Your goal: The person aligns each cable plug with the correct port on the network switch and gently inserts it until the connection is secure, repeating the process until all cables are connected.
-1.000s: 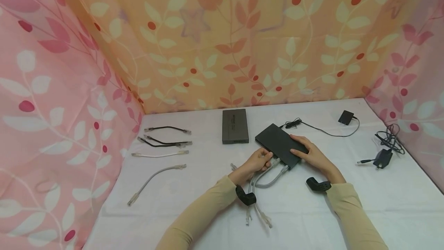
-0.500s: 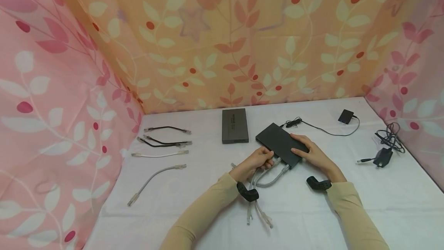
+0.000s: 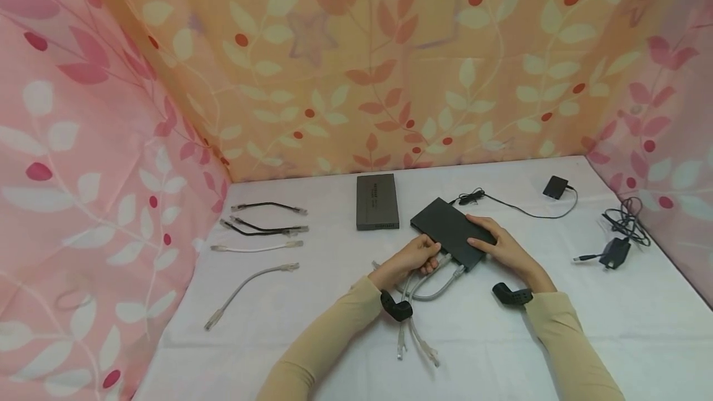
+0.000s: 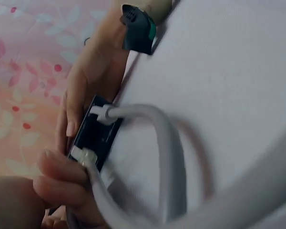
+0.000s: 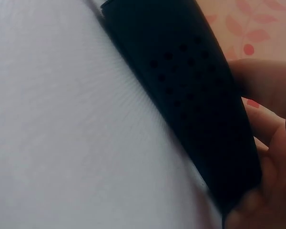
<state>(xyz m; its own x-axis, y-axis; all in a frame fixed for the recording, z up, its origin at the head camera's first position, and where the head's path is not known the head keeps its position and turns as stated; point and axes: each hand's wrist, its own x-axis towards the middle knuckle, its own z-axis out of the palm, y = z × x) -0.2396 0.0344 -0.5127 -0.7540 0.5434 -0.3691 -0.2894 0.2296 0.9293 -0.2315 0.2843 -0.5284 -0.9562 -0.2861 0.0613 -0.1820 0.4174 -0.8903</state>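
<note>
A black network switch (image 3: 452,228), tilted at an angle, is gripped at its right end by my right hand (image 3: 504,251), thumb on top. In the right wrist view its vented side (image 5: 181,90) faces the camera. At the near edge, my left hand (image 3: 409,262) has curled fingers pinching at the ports, apparently on a grey Ethernet cable whose plug is hidden. Two other grey Ethernet cables show plugged in: one plug (image 4: 104,113) is farther along, another (image 4: 86,155) is beside my left fingers (image 4: 62,174). Loose cable ends (image 3: 427,351) lie below my left wrist.
Another switch (image 3: 378,202) lies behind, left of the held one. Several short black, white and grey cables (image 3: 250,286) lie at left. A power adapter (image 3: 555,187) has its cord running to the held switch; a second adapter (image 3: 615,254) with coiled cord is at right.
Very little differs. My left forearm has shifted slightly to the right, and the loose cable ends have moved a touch with it. My right hand keeps its grip on the switch.
</note>
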